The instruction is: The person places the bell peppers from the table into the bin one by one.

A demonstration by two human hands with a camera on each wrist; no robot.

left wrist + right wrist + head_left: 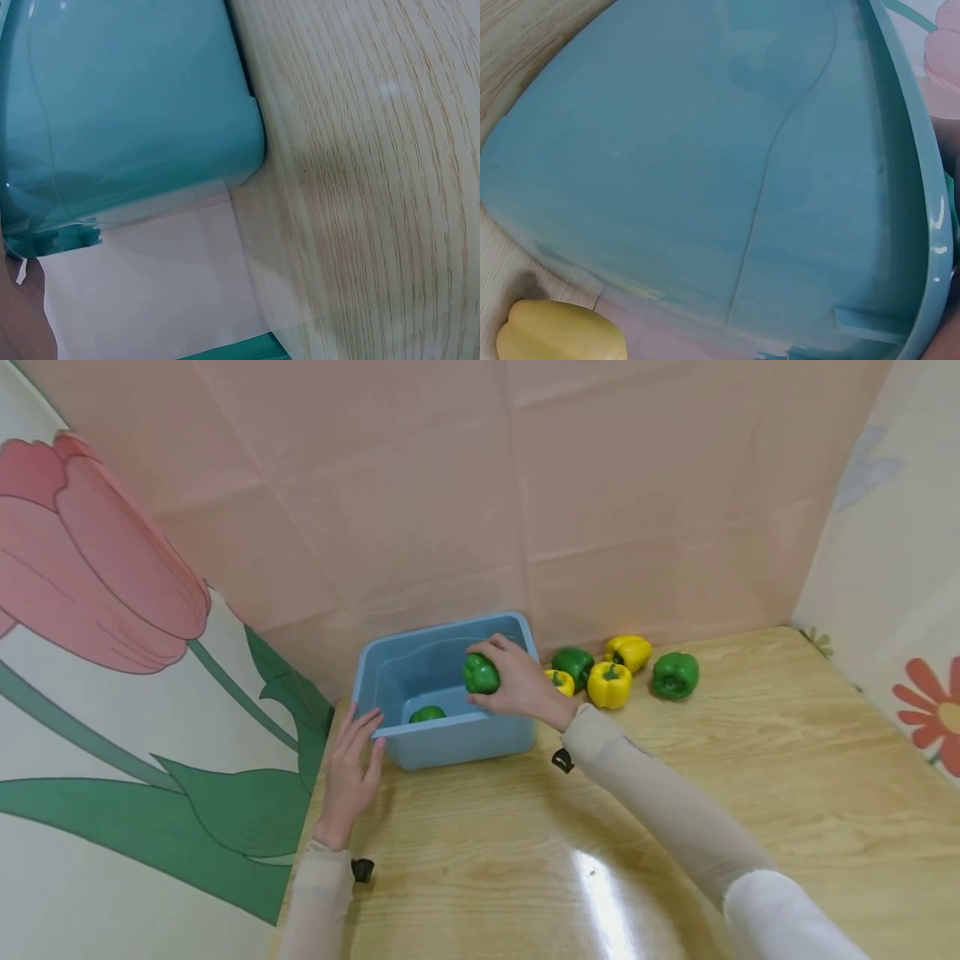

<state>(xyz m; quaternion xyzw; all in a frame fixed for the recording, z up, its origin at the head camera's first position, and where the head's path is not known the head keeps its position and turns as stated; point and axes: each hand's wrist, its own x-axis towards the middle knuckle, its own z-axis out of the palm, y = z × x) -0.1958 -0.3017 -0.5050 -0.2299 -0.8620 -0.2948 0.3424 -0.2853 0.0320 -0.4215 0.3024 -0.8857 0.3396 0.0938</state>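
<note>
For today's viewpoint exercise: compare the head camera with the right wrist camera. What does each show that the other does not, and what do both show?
Only the head view shows both hands: the right hand holding a green pepper over the blue tub, the left hand touching the tub's left corner, a second green pepper inside the tub, and more green and yellow peppers beside it. Only the right wrist view shows the tub's outer wall close up, with its moulded seam. Both show the tub, the wooden table and a yellow pepper next to the tub.
</note>
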